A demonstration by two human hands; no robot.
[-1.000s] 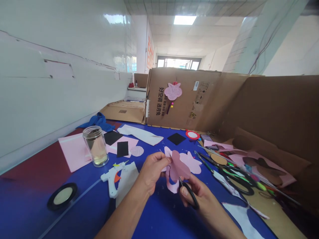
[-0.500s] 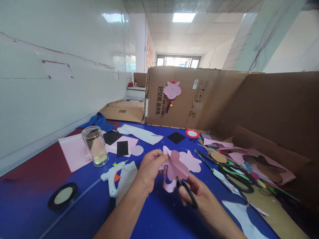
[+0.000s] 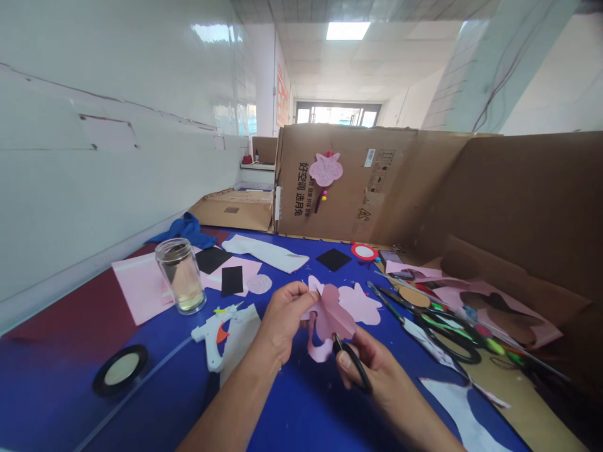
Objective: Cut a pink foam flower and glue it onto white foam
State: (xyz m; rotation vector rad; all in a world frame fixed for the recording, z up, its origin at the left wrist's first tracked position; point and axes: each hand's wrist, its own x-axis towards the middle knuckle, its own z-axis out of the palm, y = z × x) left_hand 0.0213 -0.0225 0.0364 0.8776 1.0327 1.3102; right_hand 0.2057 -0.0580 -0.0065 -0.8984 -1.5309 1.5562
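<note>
My left hand (image 3: 287,314) pinches a pink paper piece (image 3: 332,314) by its left side, thumb on top. The paper has a wavy, petal-like outline, and a thin curled strip hangs from its lower edge. In my right hand (image 3: 367,361) is a pair of scissors (image 3: 355,364) with black handles; the blades meet the lower edge of the paper and are mostly hidden by it. Just behind lies a second pink cutout (image 3: 360,304) with a scalloped outline, flat on the blue table (image 3: 301,414).
A glass jar of pale liquid (image 3: 181,276), a white glue gun (image 3: 210,336) and a roll of black tape (image 3: 120,370) stand at left. Black squares (image 3: 333,259) lie behind. Larger scissors (image 3: 447,336) and scraps crowd the right. A cardboard wall (image 3: 367,207) closes the back.
Very little differs. Both hands, the paper and the scissors keep nearly the same place, and the whole view has shifted very slightly.
</note>
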